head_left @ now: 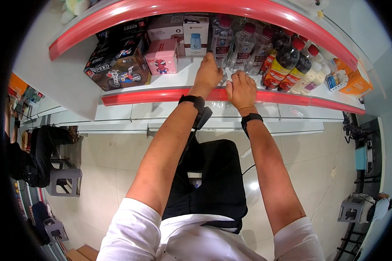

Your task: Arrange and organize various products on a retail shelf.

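Note:
Both my arms reach forward to a white shelf (pixel 185 78) with a red front edge. My left hand (pixel 208 77) is closed at the lower left side of a clear bottle (pixel 222 42) with a dark red cap, its fingers against the bottle. Just to the right, my right hand (pixel 242 89) has bent fingers at the foot of a second clear bottle (pixel 242 48). Whatever lies under those fingers is hidden. A third clear bottle (pixel 260 51) stands beside it. Left of my left hand is a white box (pixel 196 37) with a blue bottle picture.
Cola bottles (pixel 281 65), white drink bottles (pixel 308 80) and an orange carton (pixel 353 78) fill the right side. A pink box (pixel 162 56) and a black toy motorcycle box (pixel 117 67) stand left. The upper shelf's red edge (pixel 196 8) overhangs. A grey stool (pixel 65 180) stands on the floor.

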A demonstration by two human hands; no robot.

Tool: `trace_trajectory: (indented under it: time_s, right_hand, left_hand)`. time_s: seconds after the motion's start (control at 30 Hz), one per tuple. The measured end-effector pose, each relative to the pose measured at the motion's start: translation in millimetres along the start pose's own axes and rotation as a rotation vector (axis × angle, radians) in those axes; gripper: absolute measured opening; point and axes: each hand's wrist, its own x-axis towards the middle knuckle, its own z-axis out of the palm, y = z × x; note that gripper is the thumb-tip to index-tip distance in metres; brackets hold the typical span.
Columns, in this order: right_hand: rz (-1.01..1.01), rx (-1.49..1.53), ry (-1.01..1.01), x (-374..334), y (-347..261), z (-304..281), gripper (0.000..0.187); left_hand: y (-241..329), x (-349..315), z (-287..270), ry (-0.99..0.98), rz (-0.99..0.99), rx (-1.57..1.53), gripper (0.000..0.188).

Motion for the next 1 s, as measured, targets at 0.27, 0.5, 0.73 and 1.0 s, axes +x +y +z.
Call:
trace_trajectory:
  time_s: [0.27,0.5,0.73,1.0]
  right_hand:
    - [-0.002,0.002,-0.007,-0.5,0.1,-1.4,0.024]
    - [0.001,-0.005,0.004,0.9,1.6,-0.9,0.025]
    - [0.019,-0.007,-0.041,1.2,-1.3,-2.6,0.024]
    - [0.016,-0.006,-0.023,0.1,-1.8,-5.2,0.023]
  left_hand:
    - [-2.9,-0.1,4.3,0.006,-0.017,-0.01,0.05]
    - [-3.6,2.5,5.9,0.025,0.009,-0.019,0.051]
    - [2.4,-0.9,-1.3,-0.004,-0.038,-0.021,0.052]
    - [2.9,-1.1,-0.3,-0.027,-0.048,0.006,0.051]
